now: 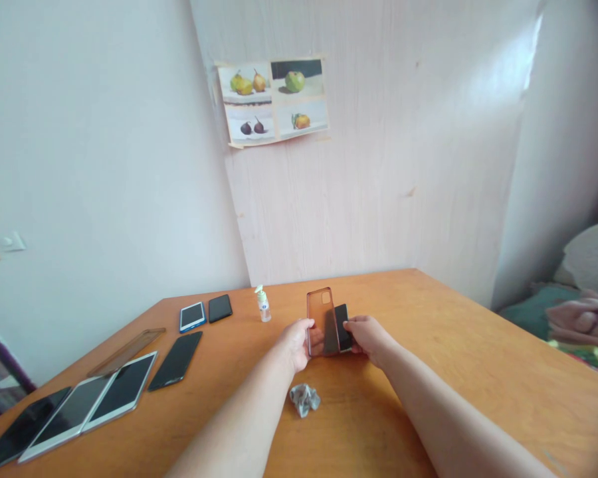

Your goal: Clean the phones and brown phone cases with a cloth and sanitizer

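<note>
My left hand (297, 344) grips a see-through reddish phone case (321, 315) by its left edge, with the camera cutout at the top. Close on its right, my right hand (367, 337) holds a dark phone (343, 325), thumb on the near face. The case overlaps part of the phone, and both are held up above the table; whether they touch I cannot tell. A crumpled grey cloth or tissue (305, 399) lies on the table just below my left hand. Beyond that hand stands a small clear pump bottle (264, 307).
Along the left of the wooden table (458, 352) lie several devices: a blue-edged phone (192, 317), dark phones (176, 360), white-framed tablets (122, 390) and a black tablet (24, 425). A clear brownish case (127, 352) is among them. Behind rises a wall with a fruit poster (274, 101).
</note>
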A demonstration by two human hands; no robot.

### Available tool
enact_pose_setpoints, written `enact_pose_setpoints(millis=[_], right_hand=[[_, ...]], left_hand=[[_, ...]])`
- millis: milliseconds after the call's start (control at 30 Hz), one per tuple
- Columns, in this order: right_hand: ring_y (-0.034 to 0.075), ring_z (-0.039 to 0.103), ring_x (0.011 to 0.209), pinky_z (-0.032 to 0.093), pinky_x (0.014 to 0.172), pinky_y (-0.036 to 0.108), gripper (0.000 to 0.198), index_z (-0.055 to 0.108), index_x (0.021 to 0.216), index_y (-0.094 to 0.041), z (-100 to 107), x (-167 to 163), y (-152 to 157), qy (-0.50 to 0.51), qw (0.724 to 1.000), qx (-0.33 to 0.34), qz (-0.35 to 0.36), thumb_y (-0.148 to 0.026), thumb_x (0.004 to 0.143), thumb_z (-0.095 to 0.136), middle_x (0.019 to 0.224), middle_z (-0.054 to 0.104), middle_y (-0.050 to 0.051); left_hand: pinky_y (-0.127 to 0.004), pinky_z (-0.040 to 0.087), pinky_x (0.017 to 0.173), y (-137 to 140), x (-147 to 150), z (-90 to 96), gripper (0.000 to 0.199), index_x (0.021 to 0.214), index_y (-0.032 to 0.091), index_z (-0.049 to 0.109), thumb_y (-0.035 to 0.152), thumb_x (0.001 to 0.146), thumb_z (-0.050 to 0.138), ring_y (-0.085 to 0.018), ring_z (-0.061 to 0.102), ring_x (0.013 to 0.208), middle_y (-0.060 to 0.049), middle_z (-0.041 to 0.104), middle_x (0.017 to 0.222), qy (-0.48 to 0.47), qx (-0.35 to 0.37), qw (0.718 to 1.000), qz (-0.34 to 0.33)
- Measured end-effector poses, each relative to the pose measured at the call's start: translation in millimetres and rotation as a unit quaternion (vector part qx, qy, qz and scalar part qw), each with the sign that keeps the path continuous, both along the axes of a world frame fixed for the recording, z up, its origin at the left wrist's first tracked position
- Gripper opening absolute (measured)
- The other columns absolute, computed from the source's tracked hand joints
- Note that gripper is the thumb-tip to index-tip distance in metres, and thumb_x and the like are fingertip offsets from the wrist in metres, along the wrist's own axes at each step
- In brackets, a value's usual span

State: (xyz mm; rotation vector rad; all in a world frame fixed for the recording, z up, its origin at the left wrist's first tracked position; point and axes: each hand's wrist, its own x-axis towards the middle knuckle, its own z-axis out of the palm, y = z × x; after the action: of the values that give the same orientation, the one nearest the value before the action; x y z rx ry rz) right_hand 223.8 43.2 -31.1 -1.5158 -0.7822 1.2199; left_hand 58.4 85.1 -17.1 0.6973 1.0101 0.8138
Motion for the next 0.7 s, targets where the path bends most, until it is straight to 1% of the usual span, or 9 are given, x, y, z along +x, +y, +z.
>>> enact_pose_setpoints(millis=[67, 133, 200, 267, 333, 433, 500, 533, 700], right_hand=[[0.022, 0.062, 0.103, 0.054, 0.087, 0.043, 0.034, 0.058, 0.123, -0.017, -0.2, 0.1, -0.4, -0.018, 1.0, -0.004, 0.007, -0.035, 0.095, 0.059, 0.124, 0.06, 0.009], [0.022, 0.062, 0.103, 0.054, 0.087, 0.043, 0.034, 0.058, 0.123, -0.017, -0.8, 0.1, -0.7, -0.03, 0.999, -0.003, 0.011, -0.035, 0.095, 0.059, 0.124, 0.06, 0.01], [0.022, 0.062, 0.103, 0.054, 0.087, 0.043, 0.034, 0.058, 0.123, -0.017, -1.5, -0.6, -0.9, -0.036, 0.999, 0.004, 0.013, -0.035, 0.094, 0.059, 0.124, 0.06, 0.009], [0.021, 0.063, 0.101, 0.055, 0.085, 0.042, 0.033, 0.058, 0.122, -0.017, -2.1, -1.7, -1.2, -0.034, 0.999, 0.017, 0.01, -0.035, 0.094, 0.059, 0.121, 0.061, 0.009], [0.018, 0.064, 0.091, 0.056, 0.078, 0.037, 0.03, 0.06, 0.117, -0.015, -1.5, -2.4, -1.8, -0.024, 0.999, 0.036, 0.006, -0.036, 0.095, 0.059, 0.113, 0.064, 0.007], [0.015, 0.064, 0.072, 0.052, 0.061, 0.026, 0.02, 0.066, 0.098, -0.013, 3.0, -2.9, -4.4, 0.01, 0.997, 0.07, 0.012, -0.031, 0.092, 0.059, 0.09, 0.069, 0.005], [0.015, 0.064, 0.066, 0.048, 0.055, 0.024, 0.015, 0.068, 0.087, -0.014, 8.2, -4.1, -8.1, 0.046, 0.994, 0.089, 0.036, -0.027, 0.087, 0.06, 0.078, 0.07, 0.005], [0.016, 0.064, 0.065, 0.047, 0.054, 0.023, 0.013, 0.069, 0.084, -0.014, 11.1, -5.3, -10.6, 0.066, 0.992, 0.097, 0.054, -0.025, 0.084, 0.061, 0.076, 0.071, 0.006], [0.018, 0.067, 0.072, 0.052, 0.066, 0.026, 0.01, 0.07, 0.082, -0.013, 22.1, -16.2, -24.9, 0.155, 0.969, 0.119, 0.151, -0.021, 0.079, 0.065, 0.081, 0.074, 0.008]], left_hand=[[-0.042, 0.055, 0.085, -2.2, -2.7, -0.8, 0.035, 0.123, 0.016, 0.057, 0.035, 0.094, 0.059, -0.021, 0.062, 0.102, -0.009, 0.06, 0.121, -0.005, -0.004, 1.0, 0.003], [-0.039, 0.056, 0.08, -4.1, -6.0, -1.2, 0.031, 0.118, 0.014, 0.058, 0.035, 0.095, 0.057, -0.02, 0.064, 0.095, -0.009, 0.063, 0.114, -0.01, -0.007, 1.0, 0.007], [-0.035, 0.057, 0.071, -5.7, -10.3, -1.0, 0.024, 0.108, 0.012, 0.06, 0.032, 0.096, 0.055, -0.019, 0.067, 0.084, -0.008, 0.067, 0.098, -0.015, -0.007, 1.0, 0.013], [-0.031, 0.056, 0.063, -7.1, -15.8, 0.1, 0.017, 0.097, 0.013, 0.058, 0.029, 0.095, 0.054, -0.019, 0.069, 0.073, -0.007, 0.068, 0.083, -0.018, 0.0, 1.0, 0.026], [-0.027, 0.055, 0.057, -8.0, -22.6, 2.5, 0.013, 0.091, 0.014, 0.056, 0.027, 0.094, 0.055, -0.018, 0.07, 0.066, -0.005, 0.068, 0.075, -0.022, 0.011, 0.999, 0.042], [-0.024, 0.053, 0.053, -9.8, -33.8, 8.4, 0.012, 0.086, 0.015, 0.055, 0.025, 0.093, 0.054, -0.016, 0.07, 0.061, -0.005, 0.069, 0.073, -0.035, 0.029, 0.997, 0.059], [-0.023, 0.053, 0.053, -12.5, -40.8, 13.5, 0.013, 0.084, 0.015, 0.055, 0.023, 0.093, 0.053, -0.014, 0.069, 0.058, -0.005, 0.069, 0.072, -0.05, 0.038, 0.996, 0.063], [-0.022, 0.053, 0.052, -14.5, -43.9, 16.2, 0.013, 0.082, 0.015, 0.054, 0.023, 0.093, 0.053, -0.014, 0.068, 0.057, -0.004, 0.069, 0.071, -0.059, 0.042, 0.995, 0.061], [-0.023, 0.05, 0.046, -29.8, -55.2, 27.3, 0.015, 0.079, 0.016, 0.055, 0.023, 0.092, 0.054, -0.015, 0.067, 0.053, -0.004, 0.067, 0.067, -0.097, 0.047, 0.994, 0.033]])
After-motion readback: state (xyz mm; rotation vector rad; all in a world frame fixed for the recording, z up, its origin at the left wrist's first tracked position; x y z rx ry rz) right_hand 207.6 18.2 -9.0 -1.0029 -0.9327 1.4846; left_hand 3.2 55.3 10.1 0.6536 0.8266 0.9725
